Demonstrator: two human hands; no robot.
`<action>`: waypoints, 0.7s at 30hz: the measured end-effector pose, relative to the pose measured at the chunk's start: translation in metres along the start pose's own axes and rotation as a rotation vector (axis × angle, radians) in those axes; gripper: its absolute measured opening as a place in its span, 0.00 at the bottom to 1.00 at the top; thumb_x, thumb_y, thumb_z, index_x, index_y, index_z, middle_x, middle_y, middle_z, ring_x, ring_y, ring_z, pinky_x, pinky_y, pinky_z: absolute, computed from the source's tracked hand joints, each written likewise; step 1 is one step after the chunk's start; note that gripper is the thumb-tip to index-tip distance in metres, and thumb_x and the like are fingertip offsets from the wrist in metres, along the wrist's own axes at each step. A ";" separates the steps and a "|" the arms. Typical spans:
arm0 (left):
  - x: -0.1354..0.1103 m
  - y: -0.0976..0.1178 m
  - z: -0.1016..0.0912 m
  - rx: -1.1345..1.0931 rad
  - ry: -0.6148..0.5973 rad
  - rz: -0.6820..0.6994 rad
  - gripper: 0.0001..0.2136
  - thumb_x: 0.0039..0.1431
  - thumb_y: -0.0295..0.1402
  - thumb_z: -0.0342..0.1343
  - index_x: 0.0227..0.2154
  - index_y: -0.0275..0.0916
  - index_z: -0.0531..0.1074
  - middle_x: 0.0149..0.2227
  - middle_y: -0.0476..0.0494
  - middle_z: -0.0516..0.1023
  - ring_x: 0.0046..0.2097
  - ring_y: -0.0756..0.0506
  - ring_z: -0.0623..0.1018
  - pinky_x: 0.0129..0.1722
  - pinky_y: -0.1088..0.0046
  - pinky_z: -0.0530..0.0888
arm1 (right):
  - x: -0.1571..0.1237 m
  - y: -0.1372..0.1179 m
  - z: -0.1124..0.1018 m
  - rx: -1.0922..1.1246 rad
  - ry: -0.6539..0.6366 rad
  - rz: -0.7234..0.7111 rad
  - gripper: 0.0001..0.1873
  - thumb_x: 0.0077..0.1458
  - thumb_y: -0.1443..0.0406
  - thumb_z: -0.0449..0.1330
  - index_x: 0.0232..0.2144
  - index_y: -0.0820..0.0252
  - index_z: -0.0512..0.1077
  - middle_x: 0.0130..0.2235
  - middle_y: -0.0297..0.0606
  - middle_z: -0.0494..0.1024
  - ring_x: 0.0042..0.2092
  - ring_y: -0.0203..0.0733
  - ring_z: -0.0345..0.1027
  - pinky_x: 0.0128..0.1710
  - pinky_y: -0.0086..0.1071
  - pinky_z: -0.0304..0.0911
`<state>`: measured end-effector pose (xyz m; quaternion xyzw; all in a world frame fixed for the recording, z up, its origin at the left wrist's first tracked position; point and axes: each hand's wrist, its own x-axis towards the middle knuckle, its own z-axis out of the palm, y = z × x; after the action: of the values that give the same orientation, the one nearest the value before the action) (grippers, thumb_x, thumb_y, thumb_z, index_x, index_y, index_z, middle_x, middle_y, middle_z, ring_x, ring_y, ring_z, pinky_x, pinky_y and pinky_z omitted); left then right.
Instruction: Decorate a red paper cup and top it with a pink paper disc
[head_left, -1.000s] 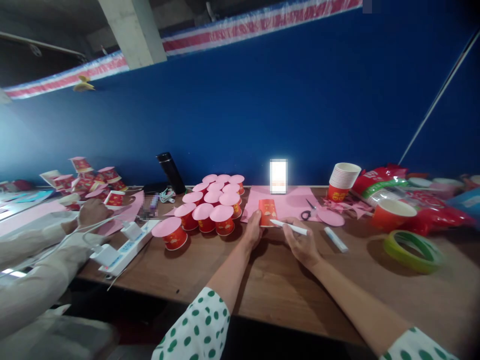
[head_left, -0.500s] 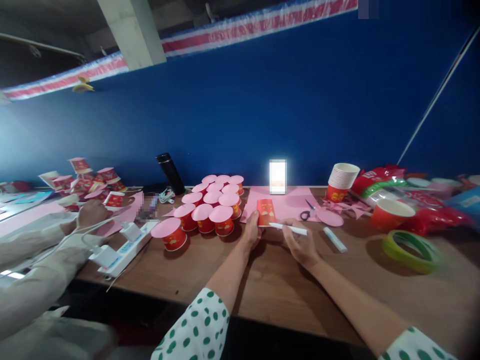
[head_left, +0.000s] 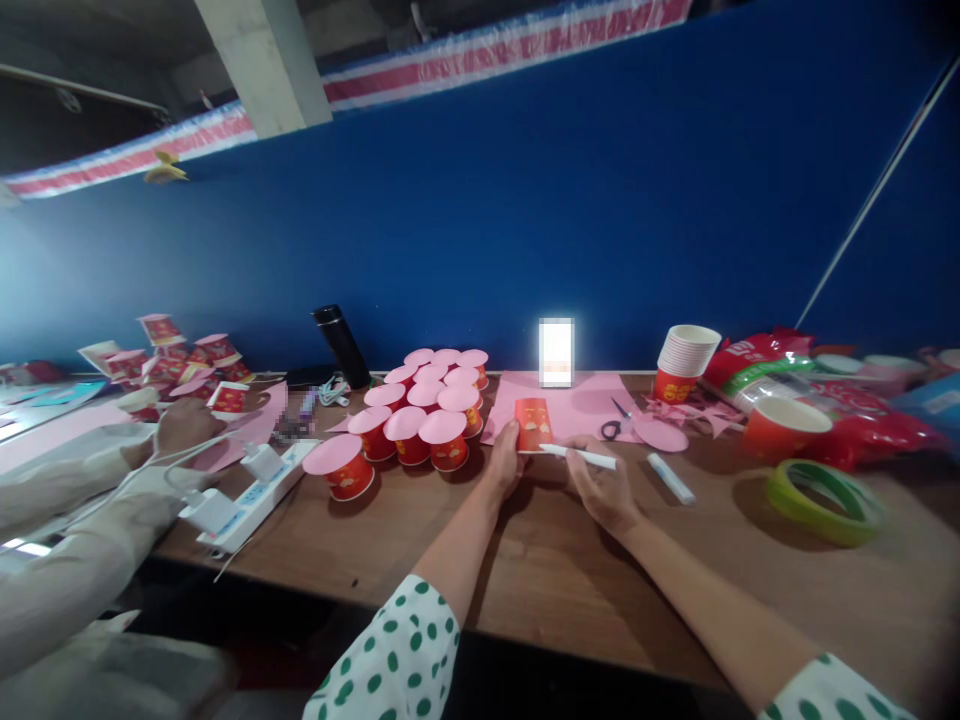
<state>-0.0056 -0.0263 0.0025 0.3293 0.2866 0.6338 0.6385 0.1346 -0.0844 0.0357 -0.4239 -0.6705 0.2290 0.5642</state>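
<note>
My left hand is closed around the left side of a red paper cup with gold print. In my right hand is a white pen, pinched between thumb and fingers. Its tip points left, close to the cup's lower right edge; whether it touches I cannot tell. Behind the cup lies a pink paper sheet. Black scissors and a pink paper disc are right of it. A white stick-shaped piece rests on the table right of my right hand.
Several red cups topped with pink discs stand to the left, by a white power strip and a black flask. Rightward are stacked cups, a tape roll and a single cup. A co-worker's hand is far left.
The pen and my right hand have shifted very slightly right, and the cup barely moved. Both hands keep their hold.
</note>
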 end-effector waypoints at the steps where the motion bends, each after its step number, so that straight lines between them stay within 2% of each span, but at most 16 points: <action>1: 0.000 0.000 0.001 0.004 0.002 0.002 0.15 0.52 0.42 0.56 0.35 0.35 0.71 0.33 0.43 0.78 0.42 0.43 0.77 0.42 0.67 0.71 | 0.000 -0.001 0.000 -0.004 0.001 -0.006 0.10 0.56 0.61 0.52 0.30 0.60 0.70 0.25 0.35 0.73 0.26 0.36 0.65 0.26 0.29 0.62; 13: -0.001 0.001 0.002 0.065 0.014 -0.022 0.14 0.50 0.44 0.56 0.31 0.37 0.68 0.27 0.47 0.75 0.34 0.45 0.77 0.32 0.72 0.70 | -0.001 0.000 0.002 -0.032 -0.027 -0.039 0.11 0.56 0.60 0.52 0.31 0.59 0.71 0.26 0.36 0.75 0.28 0.38 0.67 0.28 0.29 0.64; 17: -0.001 0.001 0.002 0.061 -0.012 0.016 0.14 0.50 0.44 0.56 0.30 0.36 0.68 0.27 0.46 0.75 0.34 0.45 0.76 0.32 0.72 0.70 | 0.000 -0.003 0.002 -0.036 -0.040 -0.045 0.10 0.56 0.61 0.52 0.30 0.59 0.71 0.27 0.36 0.75 0.27 0.37 0.68 0.29 0.29 0.64; 21: -0.002 0.000 0.002 0.057 0.000 -0.003 0.14 0.51 0.44 0.56 0.31 0.36 0.69 0.28 0.45 0.76 0.35 0.45 0.77 0.33 0.71 0.70 | 0.001 -0.003 0.002 -0.020 -0.055 -0.058 0.10 0.55 0.61 0.52 0.29 0.59 0.71 0.27 0.36 0.75 0.28 0.37 0.68 0.30 0.29 0.64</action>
<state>-0.0042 -0.0280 0.0040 0.3469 0.3055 0.6243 0.6298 0.1316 -0.0853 0.0384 -0.4033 -0.7000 0.2171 0.5478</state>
